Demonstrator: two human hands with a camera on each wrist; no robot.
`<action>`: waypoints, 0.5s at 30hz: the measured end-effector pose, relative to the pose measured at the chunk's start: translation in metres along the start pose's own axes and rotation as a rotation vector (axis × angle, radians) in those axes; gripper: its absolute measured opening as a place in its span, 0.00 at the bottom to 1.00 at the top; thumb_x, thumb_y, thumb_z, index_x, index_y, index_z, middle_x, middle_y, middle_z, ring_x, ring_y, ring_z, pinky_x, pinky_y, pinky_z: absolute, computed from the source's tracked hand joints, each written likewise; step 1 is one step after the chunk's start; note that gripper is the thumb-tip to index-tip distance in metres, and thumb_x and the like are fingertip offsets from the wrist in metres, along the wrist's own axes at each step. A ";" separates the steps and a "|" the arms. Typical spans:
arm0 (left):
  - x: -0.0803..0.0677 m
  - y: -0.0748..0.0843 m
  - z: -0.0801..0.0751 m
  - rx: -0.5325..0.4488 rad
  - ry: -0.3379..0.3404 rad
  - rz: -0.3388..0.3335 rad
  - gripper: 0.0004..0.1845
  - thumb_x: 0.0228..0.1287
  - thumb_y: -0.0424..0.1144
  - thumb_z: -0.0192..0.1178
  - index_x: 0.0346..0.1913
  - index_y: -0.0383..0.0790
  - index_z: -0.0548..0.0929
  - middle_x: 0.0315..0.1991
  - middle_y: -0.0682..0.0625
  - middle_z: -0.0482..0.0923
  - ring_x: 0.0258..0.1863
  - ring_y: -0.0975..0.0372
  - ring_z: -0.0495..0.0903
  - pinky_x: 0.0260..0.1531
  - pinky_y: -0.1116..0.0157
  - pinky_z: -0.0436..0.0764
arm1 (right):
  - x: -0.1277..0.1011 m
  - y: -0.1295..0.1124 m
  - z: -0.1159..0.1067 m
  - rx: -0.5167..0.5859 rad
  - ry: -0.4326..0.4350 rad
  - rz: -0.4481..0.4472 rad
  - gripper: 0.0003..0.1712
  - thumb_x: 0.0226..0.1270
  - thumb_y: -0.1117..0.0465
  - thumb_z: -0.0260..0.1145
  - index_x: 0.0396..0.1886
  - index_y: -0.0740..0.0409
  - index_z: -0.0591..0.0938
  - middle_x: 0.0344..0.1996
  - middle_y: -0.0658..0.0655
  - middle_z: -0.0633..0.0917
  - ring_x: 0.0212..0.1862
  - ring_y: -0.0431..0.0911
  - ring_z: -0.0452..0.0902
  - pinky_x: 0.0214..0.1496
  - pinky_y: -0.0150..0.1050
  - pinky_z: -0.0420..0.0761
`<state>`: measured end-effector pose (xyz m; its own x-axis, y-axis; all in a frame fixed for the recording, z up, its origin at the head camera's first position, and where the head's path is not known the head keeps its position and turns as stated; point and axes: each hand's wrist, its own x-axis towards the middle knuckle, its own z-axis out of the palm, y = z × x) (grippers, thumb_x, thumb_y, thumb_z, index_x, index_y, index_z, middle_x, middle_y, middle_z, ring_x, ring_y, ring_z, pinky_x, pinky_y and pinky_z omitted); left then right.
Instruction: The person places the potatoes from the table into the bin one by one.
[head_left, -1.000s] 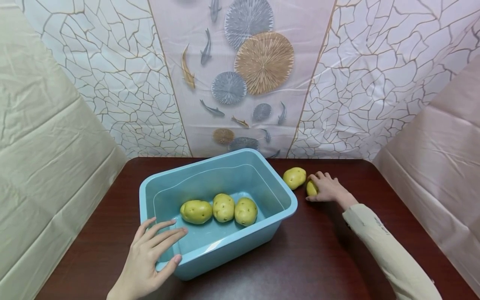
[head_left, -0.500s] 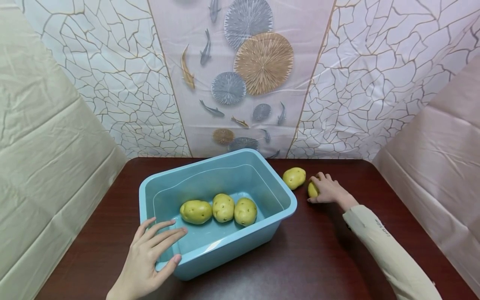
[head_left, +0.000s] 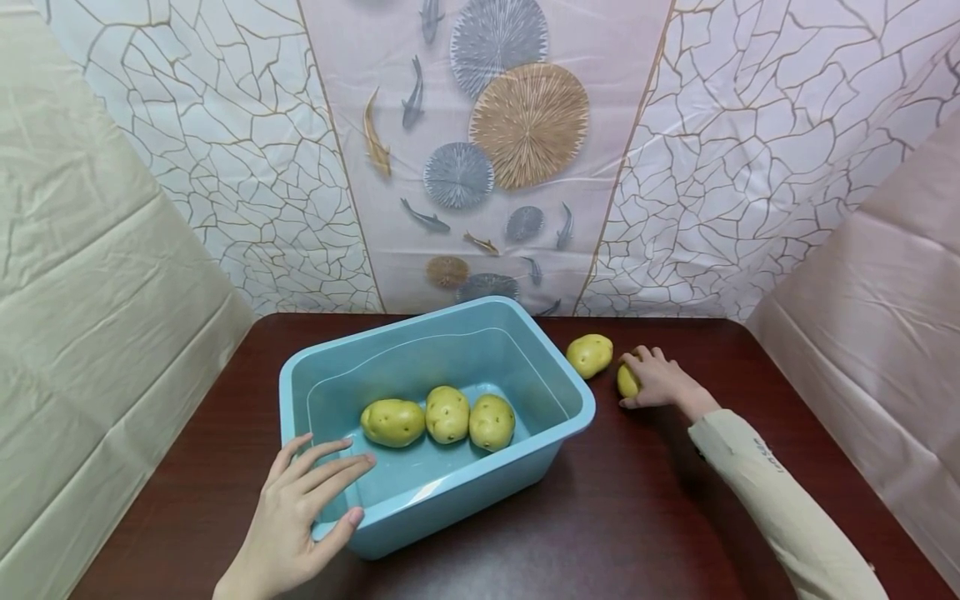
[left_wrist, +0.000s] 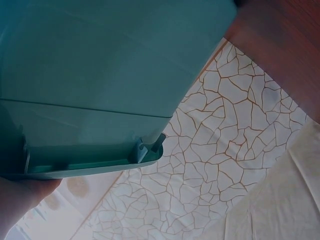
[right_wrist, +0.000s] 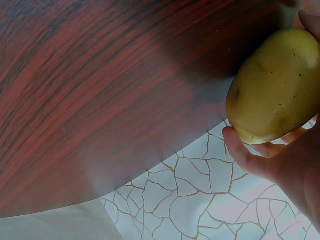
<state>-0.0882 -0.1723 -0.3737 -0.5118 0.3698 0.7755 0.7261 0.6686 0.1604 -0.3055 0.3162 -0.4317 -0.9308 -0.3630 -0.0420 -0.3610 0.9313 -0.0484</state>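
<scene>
A light blue plastic bin [head_left: 480,492] stands at an angle on the table, with three yellow potatoes [head_left: 447,414] in a row on its floor. My left hand [head_left: 288,521] rests at the bin's near left corner, fingers fairly straight over the inside and thumb at the rim. In the left wrist view the outer wall of the bin [left_wrist: 100,60] fills the upper left. My right hand [head_left: 656,382] grips a potato [right_wrist: 275,85] at the right, fingers curled round it. Just left of that hand lies another potato [head_left: 589,356], beside the bin's right end.
The dark reddish-brown wooden table [head_left: 622,500] carries everything. A patterned cloth backdrop [head_left: 675,242] rises at its far edge, and pale cloth sheets [head_left: 112,333] slope down along both sides.
My right hand and the potato in it have shifted slightly to the right, away from the loose potato. The left hand and the bin have stayed put.
</scene>
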 end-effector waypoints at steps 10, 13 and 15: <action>0.000 0.000 0.000 -0.002 0.010 0.006 0.20 0.62 0.53 0.47 0.47 0.47 0.81 0.39 0.54 0.83 0.47 0.58 0.74 0.60 0.58 0.54 | 0.002 0.002 0.001 -0.022 0.028 -0.009 0.45 0.39 0.43 0.71 0.55 0.63 0.70 0.51 0.69 0.69 0.49 0.64 0.64 0.37 0.60 0.69; 0.001 0.000 0.000 -0.002 0.008 0.005 0.20 0.62 0.53 0.47 0.47 0.47 0.81 0.39 0.54 0.83 0.47 0.58 0.74 0.60 0.58 0.54 | 0.002 0.001 0.001 -0.020 0.030 -0.008 0.44 0.39 0.42 0.71 0.55 0.63 0.71 0.50 0.69 0.70 0.49 0.64 0.64 0.37 0.60 0.69; 0.001 0.000 0.000 -0.002 0.008 0.007 0.20 0.62 0.53 0.47 0.47 0.47 0.81 0.39 0.54 0.83 0.47 0.58 0.74 0.60 0.58 0.54 | 0.002 0.000 0.001 -0.017 0.029 -0.005 0.44 0.39 0.43 0.71 0.55 0.63 0.71 0.50 0.69 0.70 0.49 0.64 0.64 0.38 0.60 0.69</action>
<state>-0.0885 -0.1721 -0.3732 -0.5030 0.3697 0.7813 0.7305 0.6649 0.1557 -0.3075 0.3153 -0.4331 -0.9300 -0.3673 -0.0130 -0.3668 0.9298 -0.0313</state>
